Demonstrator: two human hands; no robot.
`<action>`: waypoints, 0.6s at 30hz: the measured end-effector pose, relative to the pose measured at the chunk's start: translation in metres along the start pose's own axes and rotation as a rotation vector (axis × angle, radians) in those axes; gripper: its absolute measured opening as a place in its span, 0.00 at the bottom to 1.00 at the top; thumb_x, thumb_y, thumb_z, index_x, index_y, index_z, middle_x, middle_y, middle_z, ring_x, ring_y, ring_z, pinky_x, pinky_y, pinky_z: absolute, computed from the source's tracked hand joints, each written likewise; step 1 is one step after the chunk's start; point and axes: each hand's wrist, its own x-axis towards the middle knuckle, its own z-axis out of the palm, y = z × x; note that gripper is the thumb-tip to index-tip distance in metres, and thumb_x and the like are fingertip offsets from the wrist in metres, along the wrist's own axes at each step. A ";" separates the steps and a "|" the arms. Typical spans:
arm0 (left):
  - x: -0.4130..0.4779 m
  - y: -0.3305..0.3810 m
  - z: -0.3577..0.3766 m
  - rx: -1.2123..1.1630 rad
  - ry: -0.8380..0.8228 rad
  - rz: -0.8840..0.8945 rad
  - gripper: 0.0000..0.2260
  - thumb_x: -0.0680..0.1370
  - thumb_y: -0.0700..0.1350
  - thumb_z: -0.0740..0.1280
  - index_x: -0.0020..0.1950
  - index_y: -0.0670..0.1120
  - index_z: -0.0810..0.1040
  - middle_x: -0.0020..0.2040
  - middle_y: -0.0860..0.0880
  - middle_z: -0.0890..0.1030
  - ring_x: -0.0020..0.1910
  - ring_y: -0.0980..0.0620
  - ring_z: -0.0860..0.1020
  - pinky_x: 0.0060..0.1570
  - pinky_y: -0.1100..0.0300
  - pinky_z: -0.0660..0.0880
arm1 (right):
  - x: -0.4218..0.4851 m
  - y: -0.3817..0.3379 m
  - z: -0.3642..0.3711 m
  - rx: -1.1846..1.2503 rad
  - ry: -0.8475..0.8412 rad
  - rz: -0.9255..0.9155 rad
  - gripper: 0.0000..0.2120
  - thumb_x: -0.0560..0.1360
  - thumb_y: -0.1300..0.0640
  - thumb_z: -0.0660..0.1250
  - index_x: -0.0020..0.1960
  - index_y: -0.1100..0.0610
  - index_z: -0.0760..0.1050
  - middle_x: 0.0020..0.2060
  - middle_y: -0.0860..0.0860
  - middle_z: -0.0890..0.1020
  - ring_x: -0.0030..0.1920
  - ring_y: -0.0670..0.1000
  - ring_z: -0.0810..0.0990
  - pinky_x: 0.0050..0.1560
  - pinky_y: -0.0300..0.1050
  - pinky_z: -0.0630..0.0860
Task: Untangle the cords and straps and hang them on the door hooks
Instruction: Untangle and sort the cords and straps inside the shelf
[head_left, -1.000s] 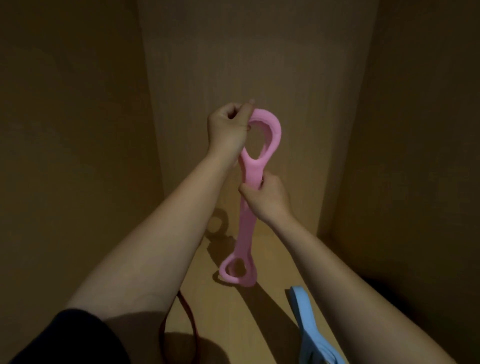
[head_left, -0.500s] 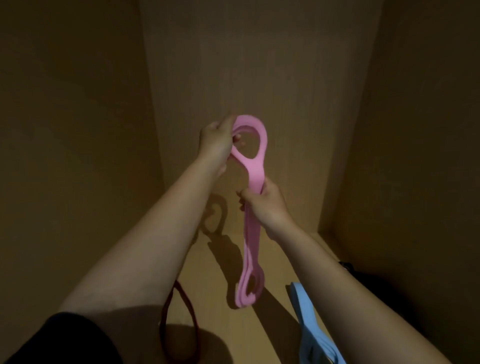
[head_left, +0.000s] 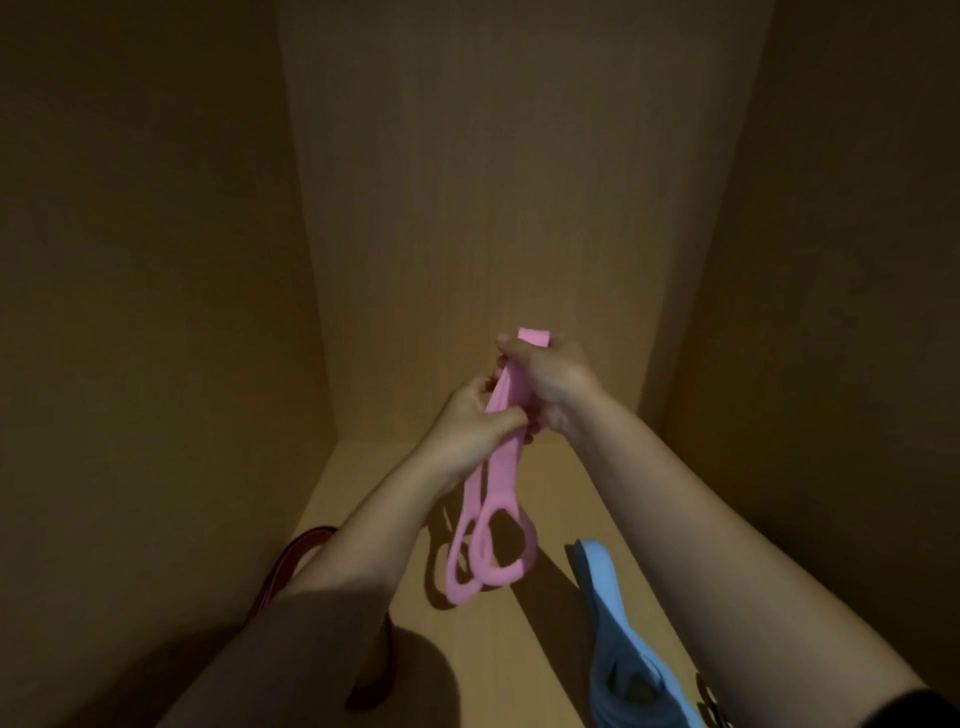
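The person is working on the untangling step, with the pink strap (head_left: 501, 470) lifted clear of the shelf (head_left: 519, 675). The strap is doubled over: the right hand (head_left: 553, 376) is curling tight around the fold at the top, where a short pink end is poking out above the knuckles. Just below it, the left hand (head_left: 472, 423) is pinching the two hanging lengths between thumb and fingers. The two looped ends are dangling side by side above the middle of the shelf, and I cannot tell whether they are touching it.

The strap is looking nearly free of twists, so hanging it is probably coming next. That is calling for one loop to be opened wide and carried to a door hook — none is showing here, so the person will likely be turning away from the shelf first.

Counting what is showing:
- One pink strap, held in both hands.
- One blue strap (head_left: 605, 587), lying toward the front right corner of the shelf.
- One dark red strap (head_left: 298, 551), lying along the left edge and partly hidden under the left forearm.

That is making three in all, with two lying unhung.
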 end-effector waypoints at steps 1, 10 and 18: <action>0.001 0.000 0.003 0.016 0.032 -0.007 0.20 0.72 0.45 0.70 0.60 0.46 0.66 0.47 0.41 0.82 0.42 0.41 0.82 0.50 0.42 0.79 | 0.000 0.002 -0.001 0.003 0.004 0.013 0.09 0.73 0.60 0.68 0.36 0.59 0.72 0.25 0.53 0.74 0.20 0.48 0.73 0.22 0.36 0.71; 0.007 -0.005 0.019 0.206 0.109 0.041 0.10 0.73 0.44 0.68 0.53 0.48 0.72 0.45 0.46 0.80 0.40 0.46 0.81 0.44 0.49 0.81 | 0.001 0.005 -0.015 0.026 0.100 0.011 0.11 0.71 0.57 0.71 0.48 0.61 0.73 0.38 0.58 0.77 0.37 0.54 0.77 0.38 0.48 0.75; 0.007 -0.003 0.017 0.065 0.129 0.081 0.09 0.72 0.40 0.65 0.52 0.46 0.73 0.44 0.43 0.78 0.39 0.45 0.77 0.39 0.54 0.73 | -0.003 0.002 -0.013 0.116 0.068 0.045 0.09 0.76 0.67 0.60 0.38 0.59 0.70 0.33 0.55 0.72 0.36 0.53 0.74 0.45 0.54 0.74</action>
